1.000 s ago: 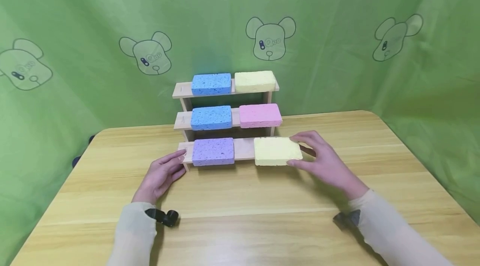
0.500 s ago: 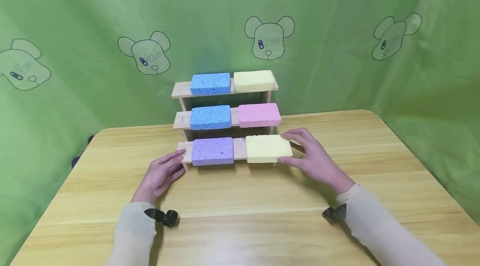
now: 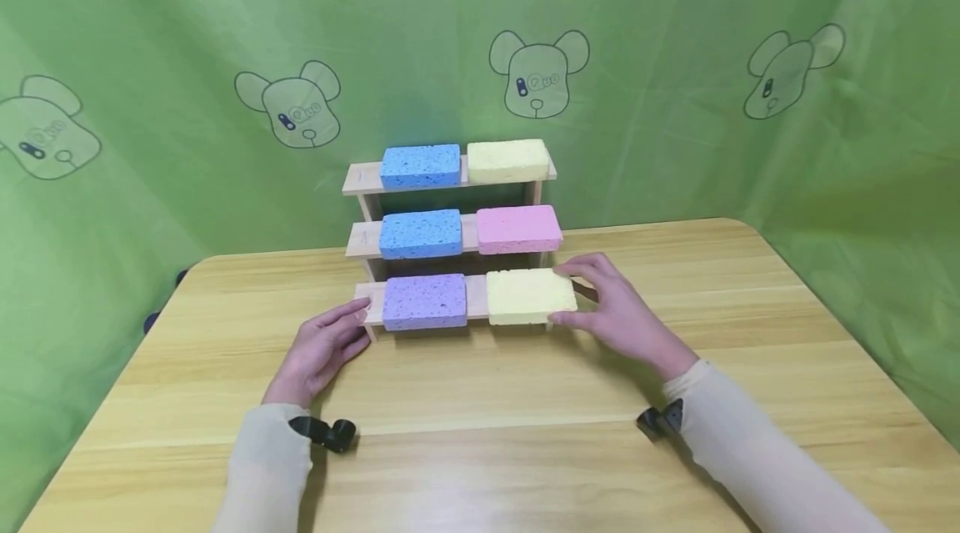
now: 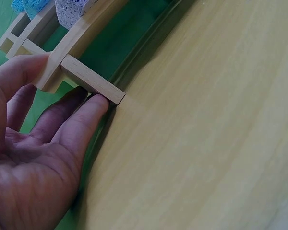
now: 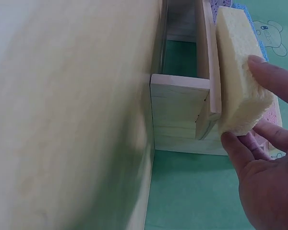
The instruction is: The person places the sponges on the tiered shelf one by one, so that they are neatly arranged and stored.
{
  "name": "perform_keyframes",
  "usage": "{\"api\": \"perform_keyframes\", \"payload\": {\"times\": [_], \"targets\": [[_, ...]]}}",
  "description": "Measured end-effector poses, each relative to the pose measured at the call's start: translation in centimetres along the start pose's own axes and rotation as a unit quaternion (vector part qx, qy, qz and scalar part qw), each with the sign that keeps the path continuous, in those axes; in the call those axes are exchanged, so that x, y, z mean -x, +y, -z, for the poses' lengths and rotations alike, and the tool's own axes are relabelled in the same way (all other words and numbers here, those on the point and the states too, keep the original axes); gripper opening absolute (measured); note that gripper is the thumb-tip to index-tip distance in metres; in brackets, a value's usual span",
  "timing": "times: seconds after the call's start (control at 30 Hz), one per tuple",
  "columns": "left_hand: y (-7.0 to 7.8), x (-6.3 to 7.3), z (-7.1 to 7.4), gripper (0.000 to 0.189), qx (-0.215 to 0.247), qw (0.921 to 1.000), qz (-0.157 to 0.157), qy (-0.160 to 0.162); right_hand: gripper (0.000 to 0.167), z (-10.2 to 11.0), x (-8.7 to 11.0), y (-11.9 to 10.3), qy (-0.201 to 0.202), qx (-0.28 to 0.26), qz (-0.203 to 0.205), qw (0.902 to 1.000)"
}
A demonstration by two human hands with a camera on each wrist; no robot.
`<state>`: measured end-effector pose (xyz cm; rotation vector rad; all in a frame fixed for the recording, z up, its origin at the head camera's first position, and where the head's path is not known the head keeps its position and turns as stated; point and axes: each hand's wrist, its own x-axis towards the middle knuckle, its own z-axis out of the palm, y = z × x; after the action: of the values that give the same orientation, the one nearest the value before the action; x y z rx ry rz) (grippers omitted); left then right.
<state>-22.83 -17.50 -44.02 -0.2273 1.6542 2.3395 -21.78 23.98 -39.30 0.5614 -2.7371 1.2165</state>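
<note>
A three-step wooden stand stands at the back of the table. My right hand pinches a pale yellow sponge by its right end, thumb at the front and fingers behind. In the right wrist view this sponge lies along the lowest step's board. Left of it on the same step sits a purple sponge. My left hand holds the left end of that step; in the left wrist view one digit rests on the board and other fingertips touch the stand's leg.
On the middle step are a blue sponge and a pink sponge. The top step bears another blue sponge and another yellow sponge. A green curtain hangs right behind the wooden table.
My right hand has moved left with the yellow sponge, from overhanging the lowest step's right end to further onto that step, nearer the purple sponge. My left hand stays at the stand's left end.
</note>
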Motion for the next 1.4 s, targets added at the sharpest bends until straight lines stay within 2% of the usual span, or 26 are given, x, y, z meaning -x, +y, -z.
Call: {"api": "perform_keyframes", "payload": {"times": [0.33, 0.73, 0.93, 1.17, 1.4], "targets": [[0.0, 0.0, 0.1, 0.039, -0.003, 1.0, 0.005, -0.001, 0.069, -0.5, -0.6, 0.2, -0.008, -0.048, -0.003, 0.9988], [-0.1, 0.1, 0.2, 0.036, -0.005, 1.0, 0.003, 0.001, 0.069, -0.9, -0.9, -0.1, -0.001, -0.013, -0.002, 0.9999], [-0.1, 0.1, 0.1, 0.033, -0.003, 1.0, 0.002, 0.001, 0.067, -0.9, -1.2, -0.1, -0.005, -0.027, -0.004, 0.9996], [0.0, 0.1, 0.1, 0.038, -0.008, 1.0, 0.003, 0.001, 0.066, -1.0, -1.3, 0.2, -0.015, -0.054, -0.002, 0.9984], [0.0, 0.2, 0.2, 0.041, -0.006, 1.0, 0.003, 0.002, 0.073, -0.8, -1.0, 0.0, -0.006, -0.053, 0.004, 0.9986]]}}
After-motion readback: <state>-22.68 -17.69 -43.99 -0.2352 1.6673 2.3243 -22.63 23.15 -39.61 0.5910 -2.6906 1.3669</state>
